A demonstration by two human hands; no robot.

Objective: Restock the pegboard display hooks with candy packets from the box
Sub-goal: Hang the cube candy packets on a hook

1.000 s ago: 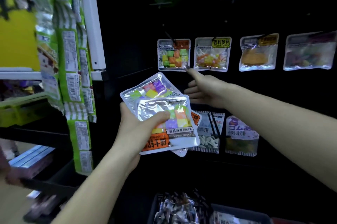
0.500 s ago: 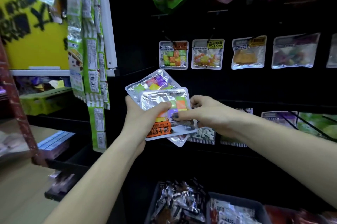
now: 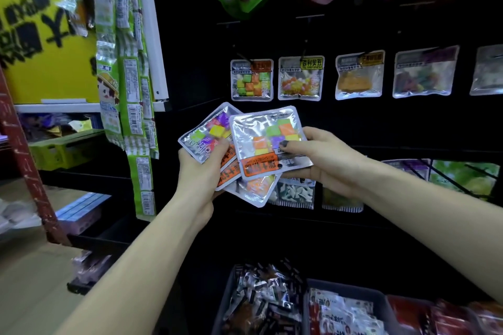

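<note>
Pinching top candy packet [image 3: 268,141], right hand [image 3: 324,160]; left hand [image 3: 201,168] beside.

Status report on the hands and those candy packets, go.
Left hand grips a fan of candy packets. Right hand pinches the top packet, held just off the fan. Matching hook packet up ahead; nothing blocking.

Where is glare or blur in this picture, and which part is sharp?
Head view: glare on the silver packet pinched by the right hand; the yellow sign at left is motion-blurred; hanging packets are fairly sharp; the edges bend, wide-angle.
</note>
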